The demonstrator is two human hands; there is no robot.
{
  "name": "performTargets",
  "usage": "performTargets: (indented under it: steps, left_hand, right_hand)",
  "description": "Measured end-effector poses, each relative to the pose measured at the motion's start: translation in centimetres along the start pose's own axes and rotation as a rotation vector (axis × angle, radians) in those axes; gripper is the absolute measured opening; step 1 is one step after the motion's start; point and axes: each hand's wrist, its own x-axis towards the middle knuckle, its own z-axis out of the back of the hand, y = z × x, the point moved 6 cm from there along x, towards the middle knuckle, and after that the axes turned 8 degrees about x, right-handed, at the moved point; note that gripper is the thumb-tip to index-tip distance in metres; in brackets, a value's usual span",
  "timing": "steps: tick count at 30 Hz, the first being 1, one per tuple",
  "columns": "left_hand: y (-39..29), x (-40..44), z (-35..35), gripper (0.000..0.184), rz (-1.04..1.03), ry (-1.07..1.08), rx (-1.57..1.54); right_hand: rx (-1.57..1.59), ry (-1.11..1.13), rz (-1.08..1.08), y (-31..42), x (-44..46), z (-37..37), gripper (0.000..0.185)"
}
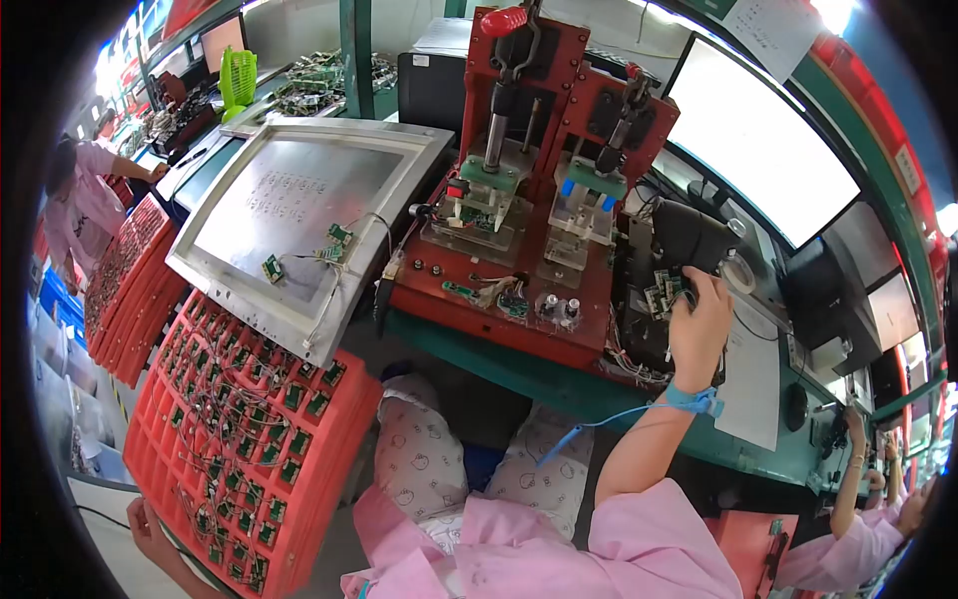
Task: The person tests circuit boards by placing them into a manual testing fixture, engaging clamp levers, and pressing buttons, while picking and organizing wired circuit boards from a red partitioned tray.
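My right hand (pixel 701 324), with a blue wrist strap (pixel 696 400), reaches to the right of the red test fixture (pixel 499 329). Its fingers are curled at small green circuit boards (pixel 663 294), and the fingertips touch or hold them. At the lower left, my left hand (pixel 150 534) is beside the outer edge of a red tray (pixel 329 439) filled with wired green boards; its fingers are partly hidden. A few more boards (pixel 339 235) lie on the metal-framed plate (pixel 299 190) left of the fixture.
A bright monitor (pixel 763 135) stands behind at the right, with a white sheet (pixel 748 384) below it. Stacked red trays (pixel 130 290) and a person in pink (pixel 85 200) are at the left. Another person in pink (pixel 858 544) sits at the lower right.
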Motion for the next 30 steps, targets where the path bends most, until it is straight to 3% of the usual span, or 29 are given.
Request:
performTargets:
  steps: [4,10,14,20,21,24,25,26,27,29,30]
  left_hand:
    - [-5.2,-1.3,-1.4,0.012,-0.067,-0.045,0.034]
    - [-10.1,-2.4,-3.1,0.01,-0.132,-0.049,0.115]
    - [-14.2,-3.8,-4.1,0.009,-0.199,0.021,0.168]
    - [-18.7,-6.0,-6.4,0.011,-0.316,0.055,-0.136]
    - [-19.8,-6.5,-7.4,0.012,-0.268,0.139,-0.167]
    - [-26.4,-9.5,-11.6,0.018,-0.344,0.416,-0.309]
    - [-27.0,-10.7,-13.9,0.023,-0.273,0.601,-0.5]
    - [-28.0,-11.9,-15.8,0.034,-0.336,0.744,-0.642]
    - [-29.1,-13.2,-17.2,0.043,-0.467,0.752,-0.709]
    - [-31.1,-15.1,-19.0,0.041,-0.337,0.837,-0.789]
    - [-30.9,-15.1,-19.0,0.041,-0.317,0.805,-0.776]
  right_hand:
    - [-0.025,0.0,-0.045,-3.7,-0.7,-0.3,0.025]
    - [0.082,0.092,-0.209,-1.9,-0.3,1.0,0.015]
    - [0.057,-0.076,-0.011,0.0,0.5,1.9,0.012]
    - [0.29,-0.237,0.192,4.7,1.0,4.1,0.017]
    - [0.337,-0.222,0.234,6.7,0.6,4.6,0.019]
    - [0.548,-0.113,0.484,13.5,-2.5,4.7,0.022]
    - [0.627,-0.069,0.522,15.5,-3.8,4.2,0.022]
    - [0.668,0.073,0.626,18.0,-5.5,3.8,0.025]
    - [0.696,0.206,0.73,20.3,-7.6,3.6,0.027]
    - [0.709,0.441,0.933,23.7,-11.3,3.4,0.032]
    - [0.737,0.452,0.957,24.6,-12.0,3.5,0.032]
